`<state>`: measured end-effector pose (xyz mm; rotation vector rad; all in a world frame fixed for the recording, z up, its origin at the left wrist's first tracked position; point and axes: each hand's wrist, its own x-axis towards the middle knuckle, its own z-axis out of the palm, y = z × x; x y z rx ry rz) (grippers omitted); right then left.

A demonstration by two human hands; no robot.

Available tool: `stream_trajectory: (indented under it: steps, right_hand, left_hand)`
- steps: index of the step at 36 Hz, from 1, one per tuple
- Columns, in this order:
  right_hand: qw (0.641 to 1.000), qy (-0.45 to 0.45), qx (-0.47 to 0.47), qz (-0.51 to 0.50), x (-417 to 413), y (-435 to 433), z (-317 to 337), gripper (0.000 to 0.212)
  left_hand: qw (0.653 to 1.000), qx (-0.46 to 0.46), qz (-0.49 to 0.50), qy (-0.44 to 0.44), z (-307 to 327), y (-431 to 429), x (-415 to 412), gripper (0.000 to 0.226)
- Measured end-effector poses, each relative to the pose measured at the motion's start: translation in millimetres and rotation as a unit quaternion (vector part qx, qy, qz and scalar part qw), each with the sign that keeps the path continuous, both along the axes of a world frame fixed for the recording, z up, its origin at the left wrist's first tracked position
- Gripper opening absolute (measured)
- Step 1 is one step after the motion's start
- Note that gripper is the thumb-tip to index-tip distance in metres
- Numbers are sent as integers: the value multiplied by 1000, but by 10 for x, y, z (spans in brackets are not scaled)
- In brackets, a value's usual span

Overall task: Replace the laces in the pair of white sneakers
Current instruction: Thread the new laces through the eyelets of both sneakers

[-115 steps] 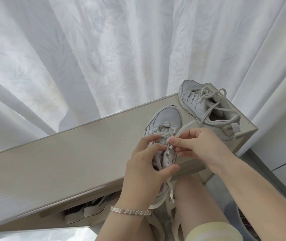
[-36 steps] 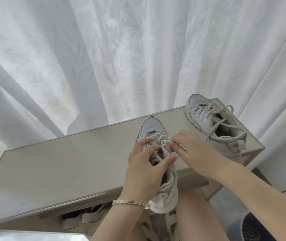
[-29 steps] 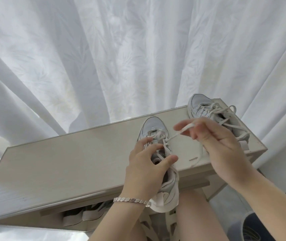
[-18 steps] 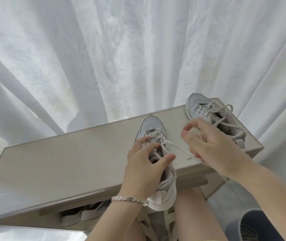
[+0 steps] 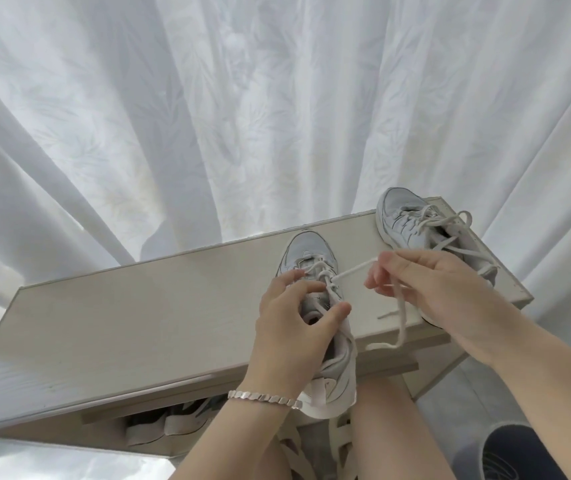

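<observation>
Two white sneakers here: near sneaker point(image 5: 306, 251), far sneaker point(image 5: 398, 220). Two hands: left hand point(image 5: 287, 327), right hand point(image 5: 429, 289). One loose lace point(image 5: 353, 270), one bracelet point(image 5: 263, 398), one tabletop point(image 5: 138, 323).

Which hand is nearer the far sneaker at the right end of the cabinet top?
Right. The right hand, pinching the lace, hovers just in front of the far sneaker, covering its heel in view. The left hand sits farther left, gripping the near sneaker.

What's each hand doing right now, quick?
Left hand: grips the near sneaker.
Right hand: pinches that sneaker's lace, pulled taut.
</observation>
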<state>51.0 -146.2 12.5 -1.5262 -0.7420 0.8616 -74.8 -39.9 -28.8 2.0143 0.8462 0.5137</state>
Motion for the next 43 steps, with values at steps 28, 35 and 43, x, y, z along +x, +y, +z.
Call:
stream_trajectory:
  steps: [28, 35, 43]
  right_hand:
    - [986, 101, 97, -89, -234, 398, 98, 20]
    - [969, 119, 72, -205, 61, 648, 78, 19]
    - [988, -18, -29, -151, 85, 767, -22, 29]
  left_hand:
    - [968, -181, -102, -140, 452, 48, -131, 20]
    - [968, -197, -155, -13, 426, 374, -521, 23]
    - [892, -428, -52, -138, 293, 656, -696, 21]
